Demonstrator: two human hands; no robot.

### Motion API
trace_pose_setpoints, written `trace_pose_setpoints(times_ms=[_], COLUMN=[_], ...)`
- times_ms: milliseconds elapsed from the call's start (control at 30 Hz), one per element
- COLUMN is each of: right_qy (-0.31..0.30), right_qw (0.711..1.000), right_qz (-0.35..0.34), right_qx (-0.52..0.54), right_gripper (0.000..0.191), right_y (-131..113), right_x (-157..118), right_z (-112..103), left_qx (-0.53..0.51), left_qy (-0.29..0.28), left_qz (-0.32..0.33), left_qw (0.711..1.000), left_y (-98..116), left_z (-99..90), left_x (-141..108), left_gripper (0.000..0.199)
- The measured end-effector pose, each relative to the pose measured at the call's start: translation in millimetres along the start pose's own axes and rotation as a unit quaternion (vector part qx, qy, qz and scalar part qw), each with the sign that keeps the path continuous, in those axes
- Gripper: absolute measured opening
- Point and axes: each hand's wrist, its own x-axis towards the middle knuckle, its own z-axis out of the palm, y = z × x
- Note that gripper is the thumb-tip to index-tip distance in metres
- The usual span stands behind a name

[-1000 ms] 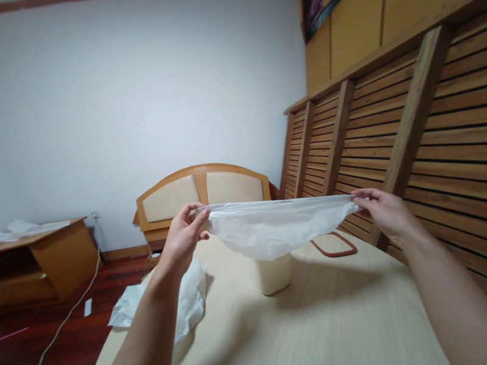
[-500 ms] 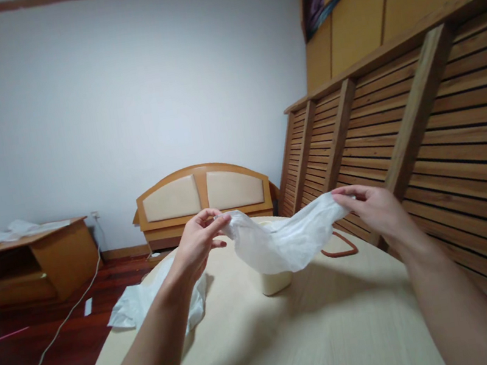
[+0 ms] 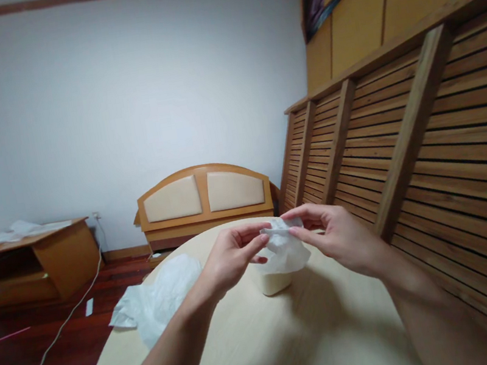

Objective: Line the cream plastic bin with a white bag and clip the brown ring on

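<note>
Between my hands hangs a thin white plastic bag (image 3: 285,256), gathered at its top edge. My left hand (image 3: 236,254) pinches one side of that edge between thumb and fingers. Close by, my right hand (image 3: 327,228) pinches the other side, the fingertips of both hands nearly meeting. Behind and below the bag, a cream-coloured container (image 3: 274,283) stands on the round pale table (image 3: 268,339); its upper part is hidden by the bag and my left hand.
A crumpled white plastic bag (image 3: 162,297) lies on the table left of my left forearm. A slatted wooden frame (image 3: 446,175) leans along the right side. Beyond the table stand a headboard (image 3: 203,195) and a low wooden cabinet (image 3: 53,262). A cable (image 3: 60,341) runs over the floor.
My hands have come together from wide apart, bringing the two ends of the bag's edge close and bunching it. The brown loop on the table at right is now out of sight.
</note>
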Motion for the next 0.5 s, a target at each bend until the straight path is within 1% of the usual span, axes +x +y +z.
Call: trace_pose_setpoints(times_ms=[133,267,333,400,500], right_qy=[0.002,-0.003,-0.003,-0.02,-0.065], right_qw=[1.0,0.999,0.999,0.997,0.989], right_qz=[-0.014,-0.017,-0.012,-0.004,0.008], right_qx=[0.015,0.031,0.044,0.078,0.136], right_gripper=[0.026,0.022,0.024,0.025,0.027], right_y=[-5.9,-4.7,-3.6,-3.5,-3.5], right_x=[-0.7,-0.8,-1.0,-1.5,-1.9], right_z=[8.1,18.5,23.5,26.3,24.1], left_qx=[-0.016,-0.024,-0.017,0.002,0.053], left_qy=[-0.008,-0.031,-0.033,-0.016,0.003], left_qz=[0.003,0.008,0.02,0.038,0.055], left_qw=[1.0,0.999,0.999,0.999,0.997], left_y=[-0.7,-1.1,-1.2,-1.4,-1.4], left_z=[2.2,5.9,7.2,7.5,7.1], left_x=[-0.2,-0.2,-0.7,-1.2,-1.1], left_gripper=[0.057,0.059,0.057,0.051,0.034])
